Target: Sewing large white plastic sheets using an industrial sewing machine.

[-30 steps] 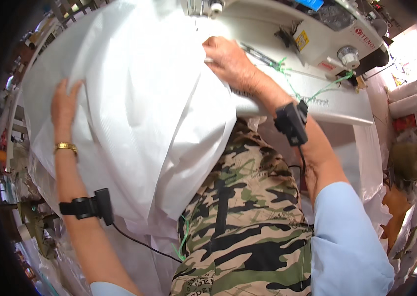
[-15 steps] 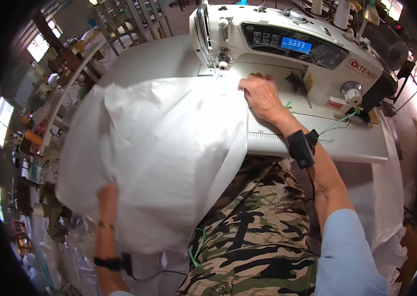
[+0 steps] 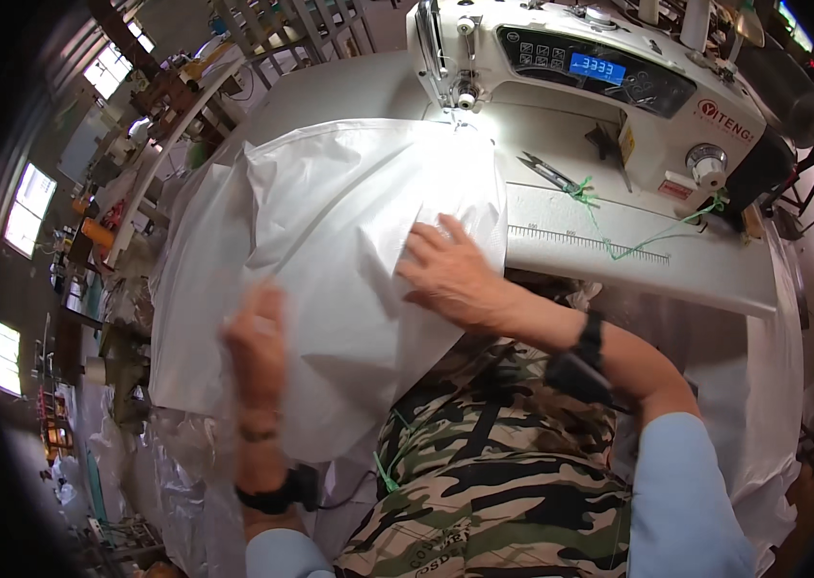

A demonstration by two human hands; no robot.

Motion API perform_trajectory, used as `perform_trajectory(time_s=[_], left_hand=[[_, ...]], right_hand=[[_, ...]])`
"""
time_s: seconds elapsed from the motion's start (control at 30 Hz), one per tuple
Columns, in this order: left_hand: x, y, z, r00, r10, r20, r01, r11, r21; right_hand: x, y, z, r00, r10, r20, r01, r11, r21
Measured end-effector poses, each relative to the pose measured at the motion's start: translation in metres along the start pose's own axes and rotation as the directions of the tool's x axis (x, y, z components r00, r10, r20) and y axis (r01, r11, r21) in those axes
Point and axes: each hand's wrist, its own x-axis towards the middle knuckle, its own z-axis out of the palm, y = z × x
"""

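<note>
A white sheet of smooth, shiny material (image 3: 330,222) covers the left part of the sewing table and hangs over its front edge. Its far right corner reaches under the needle area of the white sewing machine (image 3: 484,43). On the sheet, right of its middle, my right hand (image 3: 450,275) lies palm down with fingers spread. Motion smears my left hand (image 3: 258,337) over the sheet's left part; its fingers look bent, but whether they grip the material cannot be made out. Thread snips (image 3: 549,173) tied to a green cord lie on the table right of the sheet.
A printed ruler strip (image 3: 590,239) runs along the table's front edge. Thread cones (image 3: 696,24) stand behind the machine. More white sheeting (image 3: 768,385) hangs at the table's right end. A grey metal rack (image 3: 296,34) stands beyond the table.
My right hand has come back from beside the needle onto the sheet, uncovering the snips. My left hand has moved up along the sheet. The view has shifted slightly.
</note>
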Motion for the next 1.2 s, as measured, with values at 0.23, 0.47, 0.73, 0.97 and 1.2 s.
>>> perform_trajectory(time_s=[0.23, 0.47, 0.73, 0.97, 1.2], left_hand=[[-0.083, 0.013, 0.118, 0.910, 0.156, 0.383, -0.151, 0.988, -0.042], [0.009, -0.103, 0.056, 0.987, 0.113, 0.118, -0.150, 0.910, 0.387], [0.079, -0.113, 0.005, 0.975, 0.188, 0.119, -0.215, 0.936, 0.279], [-0.026, 0.015, 0.061, 0.911, 0.408, -0.054, -0.403, 0.911, 0.087], [-0.078, -0.012, 0.125, 0.975, 0.039, 0.218, -0.041, 0.999, 0.001]], right_hand=[[0.072, -0.026, 0.023, 0.987, 0.080, 0.139, -0.084, 0.996, 0.025], [-0.043, -0.050, -0.002, 0.967, 0.250, -0.045, -0.188, 0.823, 0.537], [-0.086, -0.067, 0.103, 0.479, 0.723, 0.498, -0.680, -0.053, 0.731], [-0.054, -0.090, 0.111, 0.419, 0.712, 0.563, -0.762, -0.061, 0.644], [-0.066, -0.095, 0.129, 0.522, 0.678, 0.517, -0.735, 0.051, 0.676]])
